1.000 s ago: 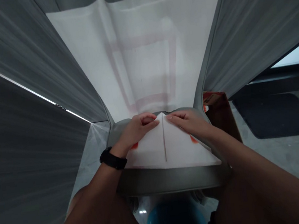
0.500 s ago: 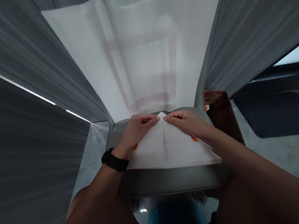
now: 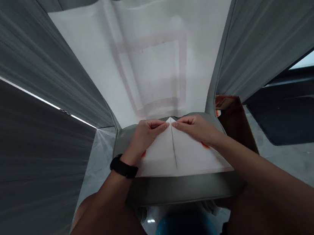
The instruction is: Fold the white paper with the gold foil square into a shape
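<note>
A white sheet of paper (image 3: 176, 157), folded into a point with a crease down its middle, lies on a small grey table (image 3: 180, 189) in front of me. My left hand (image 3: 145, 136), with a black watch on its wrist, has curled fingers pressing the left flap near the tip. On the right flap my right hand (image 3: 197, 128) presses down the same way. The fingertips of both hands almost meet at the point. Small red marks show at the paper's edges beneath my hands.
A large white sheet with a faint reddish rectangle (image 3: 149, 57) hangs on the wall ahead, between grey panels (image 3: 28, 91). A brown cardboard box (image 3: 233, 117) stands right of the table. A dark mat (image 3: 294, 119) lies on the floor at right. A blue round object (image 3: 185, 230) sits between my knees.
Both hands have edged slightly closer together at the paper's tip; the paper has stayed in place.
</note>
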